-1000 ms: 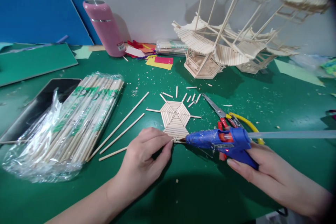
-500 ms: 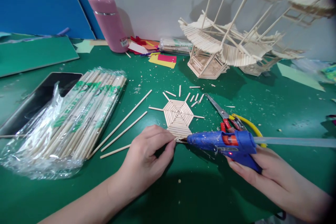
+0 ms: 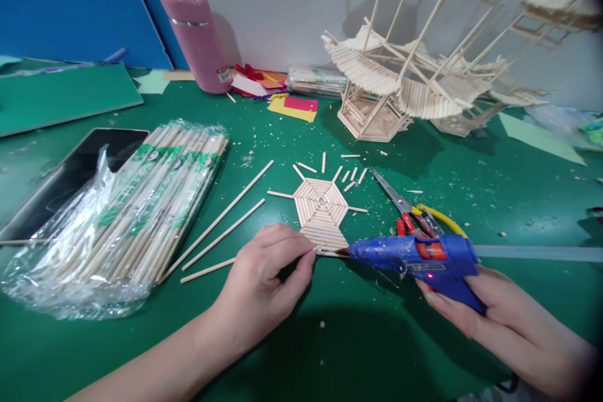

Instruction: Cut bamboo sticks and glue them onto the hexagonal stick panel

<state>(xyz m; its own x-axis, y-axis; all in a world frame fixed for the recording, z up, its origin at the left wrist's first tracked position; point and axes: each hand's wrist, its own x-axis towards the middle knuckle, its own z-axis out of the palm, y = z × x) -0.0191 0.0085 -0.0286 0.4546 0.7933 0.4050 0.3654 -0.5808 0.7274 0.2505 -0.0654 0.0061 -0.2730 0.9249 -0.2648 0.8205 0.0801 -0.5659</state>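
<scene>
Left hand (image 3: 264,276) pinches a stick (image 3: 325,250) (hexagon's (image 3: 321,210) edge); right hand (image 3: 490,314) grips glue gun (image 3: 419,259).

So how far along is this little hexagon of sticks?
Most of the hexagon panel looks filled with glued stick rows. In hand: the left hand pinches a short stick at its near edge, while the right hand aims the blue glue gun at it. Cut pieces lie loose beyond the panel, probably waiting to go on.
</scene>
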